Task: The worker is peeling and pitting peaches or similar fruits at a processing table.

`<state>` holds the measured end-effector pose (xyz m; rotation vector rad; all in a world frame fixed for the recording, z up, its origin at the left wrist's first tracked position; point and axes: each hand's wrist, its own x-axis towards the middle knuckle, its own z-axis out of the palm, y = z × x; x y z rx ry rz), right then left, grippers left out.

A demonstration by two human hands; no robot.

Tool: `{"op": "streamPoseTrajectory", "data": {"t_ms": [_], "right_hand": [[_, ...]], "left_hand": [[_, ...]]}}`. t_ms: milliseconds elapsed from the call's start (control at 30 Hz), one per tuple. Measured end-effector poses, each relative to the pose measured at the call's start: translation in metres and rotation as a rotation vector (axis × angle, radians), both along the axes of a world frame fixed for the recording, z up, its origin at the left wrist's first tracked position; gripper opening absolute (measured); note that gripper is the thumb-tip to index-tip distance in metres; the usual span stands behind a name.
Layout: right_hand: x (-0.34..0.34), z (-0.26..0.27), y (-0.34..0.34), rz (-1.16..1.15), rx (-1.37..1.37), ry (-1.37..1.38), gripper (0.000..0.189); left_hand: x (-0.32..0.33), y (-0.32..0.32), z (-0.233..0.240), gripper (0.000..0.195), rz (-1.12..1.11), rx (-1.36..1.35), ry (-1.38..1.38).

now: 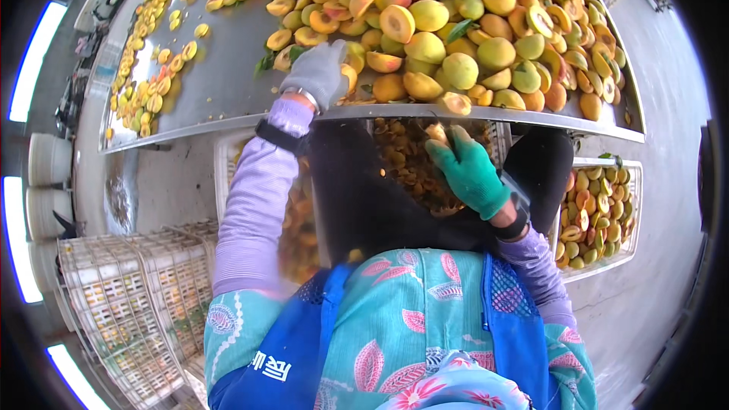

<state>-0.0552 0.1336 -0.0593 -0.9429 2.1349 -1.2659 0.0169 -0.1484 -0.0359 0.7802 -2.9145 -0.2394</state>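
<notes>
My left hand (315, 75), in a grey knit glove, reaches over the front lip of the metal table (222, 71). Its fingers are at the near edge of a heap of yellow peaches (424, 48), whole and halved. A cut peach (349, 77) shows beside the fingers; the glove hides whether they grip it. Below the lip is my right hand (472, 173) in a green glove, palm down. Between its thumb and fingers is a pale tan piece (436, 132), too blurred to name. Just above, a peach half (457, 103) lies at the table's edge.
Between black-trousered legs (353, 182) sits a container of brownish scraps or pits (404, 162). Crates of cut peaches stand at my left (299, 233) and right (598, 216). Plastic crates (136, 290) are at lower left, white buckets (50, 159) beyond. More halves (154, 97) lie at the table's left.
</notes>
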Motion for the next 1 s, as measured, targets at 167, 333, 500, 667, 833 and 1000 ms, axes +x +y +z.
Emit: {"op": "streamPoseTrajectory", "data": {"t_ms": [167,333,500,667,833,1000], "right_hand": [[0.017,0.028,-0.028,0.004,-0.264,0.270,0.029],[0.029,0.015,-0.039,0.022,-0.153,0.287,0.029],[0.031,0.011,-0.025,0.014,-0.230,0.153,0.033],[0.030,0.023,-0.020,-0.025,-0.149,0.155,0.035],[0.026,0.019,-0.017,-0.009,-0.167,0.038,0.038],[0.027,0.012,-0.023,0.087,-0.325,-0.193,0.041]], "left_hand": [[0.031,0.049,0.014,0.027,0.184,0.816,0.491],[0.038,0.110,0.015,0.036,0.116,1.434,0.852],[0.025,0.132,0.006,0.047,0.077,1.142,0.870],[0.017,0.143,0.004,0.046,-0.057,0.778,0.829],[0.016,0.151,0.010,0.017,0.055,1.070,0.939],[0.010,0.149,0.010,0.029,0.075,1.083,0.969]]}}
